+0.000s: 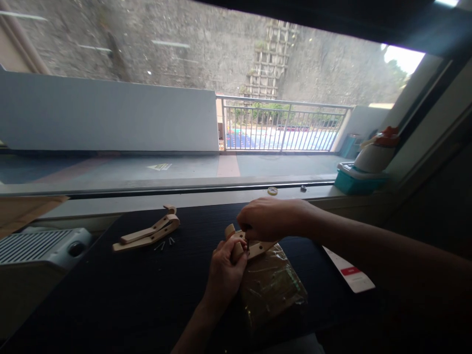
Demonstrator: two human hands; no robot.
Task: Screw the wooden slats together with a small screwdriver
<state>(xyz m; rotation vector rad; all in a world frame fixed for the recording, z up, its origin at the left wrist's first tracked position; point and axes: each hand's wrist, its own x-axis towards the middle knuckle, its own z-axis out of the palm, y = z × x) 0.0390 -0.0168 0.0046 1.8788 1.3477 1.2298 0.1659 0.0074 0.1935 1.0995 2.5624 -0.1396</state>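
My left hand is closed around a light wooden piece held just above the black table. My right hand sits over the same piece, fingers pinched down on a small dark item at its top that I cannot make out. Under both hands lies a clear plastic bag with thin wooden sticks inside. To the left, an assembled wooden part with a hooked end rests on the table, with a few small nails beside it.
A white card with a red mark lies at the right. A grey appliance with a ribbed top stands at the left edge. On the window sill are a teal and white container, a small round yellow object and a dark knob.
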